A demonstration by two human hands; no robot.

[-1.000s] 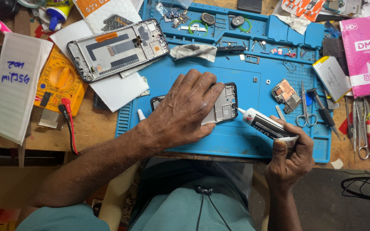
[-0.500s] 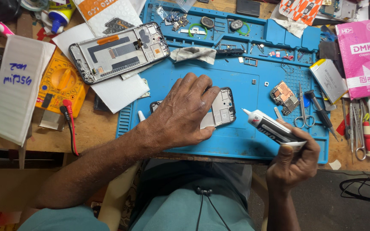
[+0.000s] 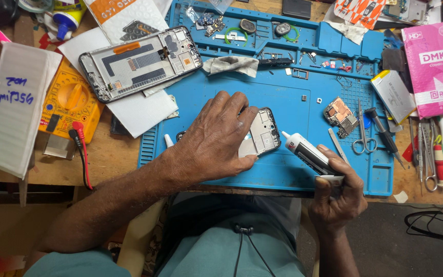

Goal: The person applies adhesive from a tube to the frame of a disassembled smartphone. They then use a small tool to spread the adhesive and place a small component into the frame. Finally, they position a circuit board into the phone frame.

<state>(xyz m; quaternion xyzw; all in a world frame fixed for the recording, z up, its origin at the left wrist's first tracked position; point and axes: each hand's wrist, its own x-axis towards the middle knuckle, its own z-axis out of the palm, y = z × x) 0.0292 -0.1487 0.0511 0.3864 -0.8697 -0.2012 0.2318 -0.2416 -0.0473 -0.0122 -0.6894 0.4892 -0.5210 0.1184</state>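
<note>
A cluttered wooden workbench (image 3: 114,154) is filling the view, seen from above, with a blue silicone repair mat (image 3: 293,102) lying across its middle and right. At the far left, toward nine o'clock, a white padded envelope (image 3: 19,110) with blue handwriting is lying tilted. Beside it a yellow multimeter (image 3: 70,100) is sitting with its red and black probes trailing toward the bench edge. At eleven o'clock an opened phone chassis (image 3: 142,61) is resting on white paper, partly over an orange-and-white printed pouch (image 3: 124,15).

The left hand (image 3: 216,141) is pressing flat, fingers spread wide, on a small phone frame (image 3: 262,133) near the middle of the mat; it is covering most of the frame rather than gripping it. At about four o'clock from it, the right hand (image 3: 337,197) is curling its fingers closed around a white glue tube (image 3: 308,154) with a black band, its nozzle pointing toward the frame's right edge, near it but apart.

Farther right on the mat, a circuit board (image 3: 339,115), scissors (image 3: 362,131) and a screwdriver (image 3: 383,133) are lying close together. At two o'clock a silver flat battery (image 3: 393,95) is lying beside a pink rectangular packet (image 3: 431,69) with white lettering, and an orange-and-white patterned package (image 3: 360,10) is showing at one o'clock.
</note>
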